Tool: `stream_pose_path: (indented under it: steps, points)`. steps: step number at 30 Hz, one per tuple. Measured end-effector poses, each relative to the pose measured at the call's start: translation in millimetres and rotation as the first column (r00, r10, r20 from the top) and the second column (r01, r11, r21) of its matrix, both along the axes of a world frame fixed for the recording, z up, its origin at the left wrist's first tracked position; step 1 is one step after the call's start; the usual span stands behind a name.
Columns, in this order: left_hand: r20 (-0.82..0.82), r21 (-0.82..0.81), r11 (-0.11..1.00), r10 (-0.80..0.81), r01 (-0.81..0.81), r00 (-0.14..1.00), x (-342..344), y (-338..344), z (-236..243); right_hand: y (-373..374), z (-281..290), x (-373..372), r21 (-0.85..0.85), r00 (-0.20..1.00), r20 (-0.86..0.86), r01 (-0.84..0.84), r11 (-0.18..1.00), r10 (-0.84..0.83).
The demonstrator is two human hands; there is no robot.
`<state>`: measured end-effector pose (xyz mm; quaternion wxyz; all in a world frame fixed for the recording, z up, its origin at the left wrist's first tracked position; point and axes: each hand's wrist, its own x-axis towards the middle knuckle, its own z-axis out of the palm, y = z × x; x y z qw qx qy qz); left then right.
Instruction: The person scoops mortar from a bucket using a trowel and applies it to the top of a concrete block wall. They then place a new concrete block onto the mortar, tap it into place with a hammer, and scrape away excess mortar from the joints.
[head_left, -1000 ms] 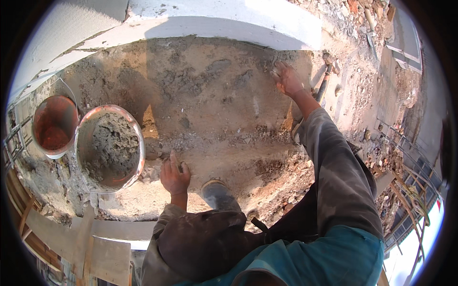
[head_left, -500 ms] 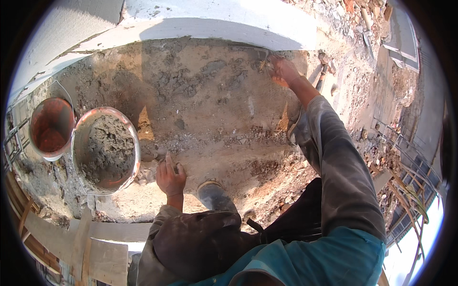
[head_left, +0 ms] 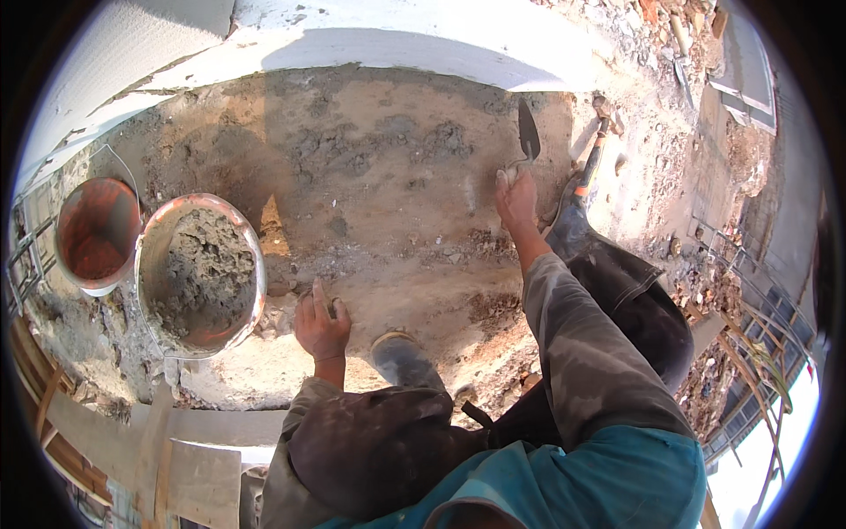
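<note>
My right hand (head_left: 518, 201) grips the handle of a pointed trowel (head_left: 529, 130). Its narrow dark blade points away from me, toward a long white block edge (head_left: 405, 48). Below and left of the blade, rough patches of grey mortar (head_left: 348, 145) lie on the ground. My left hand (head_left: 321, 326) is low over the ground by my left boot, fingers extended and nothing held. Just left of that hand stands a bucket (head_left: 261, 284) with grey mortar (head_left: 210, 264) inside.
A reddish bucket (head_left: 92, 234) with a wire handle stands at the far left. Right of the trowel lies a hammer (head_left: 592, 166) with an orange and black handle. My boots (head_left: 405, 360) are on the ground. Rubble (head_left: 656, 53) lies far right, and boards (head_left: 150, 450) lie near left.
My right hand has drawn back toward me from the block's edge, so the trowel blade now shows fully. My right knee has swung outward. The left hand has barely shifted.
</note>
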<state>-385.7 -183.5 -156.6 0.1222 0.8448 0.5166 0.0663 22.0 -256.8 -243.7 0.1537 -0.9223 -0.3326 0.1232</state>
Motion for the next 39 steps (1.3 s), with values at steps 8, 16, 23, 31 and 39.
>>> stream_pose_path:
  steps: [8,16,23,31,39]
  points:
    - [0.029,-0.029,1.0,0.006,-0.005,1.0,-6,1,-3,103,11,-174,0.122,0.927,-0.373,0.084,0.989,-0.033]
    - [0.08,-0.034,0.998,0.048,-0.045,0.996,-13,-3,-5,159,33,-155,-0.028,0.853,-0.375,-0.403,0.915,0.364]
    - [0.107,-0.052,0.997,0.059,-0.054,0.992,-13,-5,-1,190,28,-132,0.08,0.754,-0.294,-0.593,0.801,0.587]
    - [0.122,0.063,0.996,0.047,-0.055,0.991,-18,-6,-3,116,56,-131,-0.002,0.741,-0.384,-0.598,0.802,0.551]
    - [0.206,-0.01,0.995,0.1,-0.1,0.973,-17,-8,2,40,38,-164,-0.048,0.592,-0.515,-0.742,0.668,0.62]
